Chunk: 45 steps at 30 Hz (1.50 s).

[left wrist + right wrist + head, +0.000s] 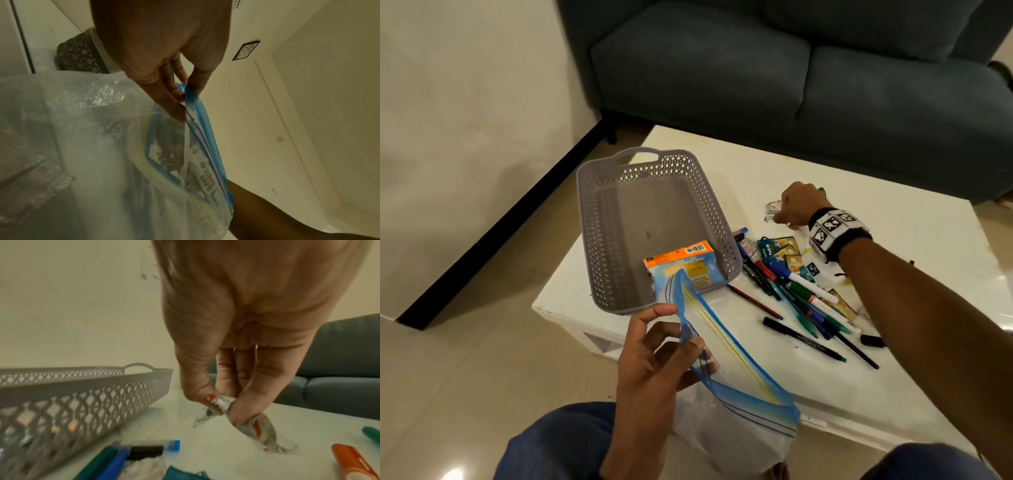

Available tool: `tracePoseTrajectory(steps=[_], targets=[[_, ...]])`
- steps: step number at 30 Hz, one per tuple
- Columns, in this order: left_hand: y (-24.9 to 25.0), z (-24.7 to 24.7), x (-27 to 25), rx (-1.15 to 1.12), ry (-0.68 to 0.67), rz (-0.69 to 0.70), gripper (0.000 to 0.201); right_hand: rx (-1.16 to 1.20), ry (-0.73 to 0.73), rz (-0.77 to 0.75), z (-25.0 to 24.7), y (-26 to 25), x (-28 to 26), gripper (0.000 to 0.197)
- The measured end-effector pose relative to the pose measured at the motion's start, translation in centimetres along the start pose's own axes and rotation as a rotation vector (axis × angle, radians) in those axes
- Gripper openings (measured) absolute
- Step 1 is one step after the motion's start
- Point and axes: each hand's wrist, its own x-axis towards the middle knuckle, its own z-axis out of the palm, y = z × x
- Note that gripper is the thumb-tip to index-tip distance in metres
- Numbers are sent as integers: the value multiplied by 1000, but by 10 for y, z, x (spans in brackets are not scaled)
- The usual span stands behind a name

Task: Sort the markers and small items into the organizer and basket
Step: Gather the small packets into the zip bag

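Note:
A grey lattice basket (pixel 599 240) stands on the white table (pixel 914 233), with an orange-topped packet (pixel 681 262) at its near end. My left hand (pixel 664 346) pinches the blue zip edge of a clear zip bag (pixel 736 404) held open in front of the table; the left wrist view shows the zip bag (pixel 197 116) between thumb and fingers. My right hand (pixel 796 209) reaches beyond a pile of markers (pixel 804 301) and pinches a small silver sachet (pixel 224 405) lying on the table. The sachet (pixel 772 209) peeks out left of the knuckles.
A dark teal sofa (pixel 791 68) stands right behind the table. Small printed packets (pixel 780 250) lie among the markers. An orange marker (pixel 353 462) and a green marker (pixel 372 433) lie right of my right hand. Tiled floor lies to the left.

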Motion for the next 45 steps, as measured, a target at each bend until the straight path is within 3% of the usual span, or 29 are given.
tracePoseTrajectory(steps=[5, 9, 12, 22, 26, 29, 33, 36, 40, 42, 45], targets=[[-2, -5, -6, -26, -13, -34, 37, 155, 17, 171, -2, 20, 6, 40], [-2, -4, -4, -62, -32, -49, 39, 252, 89, 178, 2, 21, 17, 35], [-2, -2, 1, -69, -37, -45, 39, 222, 47, 202, 7, 9, 31, 33], [-4, -6, 7, -58, -38, -47, 40, 83, -40, 102, 30, -7, 43, 52], [-5, -5, 6, -52, -28, -56, 40, 1, -74, 29, 34, -6, 35, 40], [-4, -1, 6, -44, -35, -51, 41, 125, -97, -37, 28, -6, 30, 30], [-2, 0, 6, -29, -40, -32, 39, 221, -290, -132, 9, -22, 13, 29], [-4, 0, 3, -6, -25, -29, 37, 148, -417, -177, 10, -38, -5, 30], [-4, 3, 0, 0, -20, -26, 36, -43, -287, -144, 27, -52, -22, 42], [-5, 5, 1, 2, -20, -18, 34, -76, -211, -149, 34, -53, -28, 38], [-6, 4, 1, 16, -14, -6, 34, -41, -227, -126, 41, -56, -32, 23]])
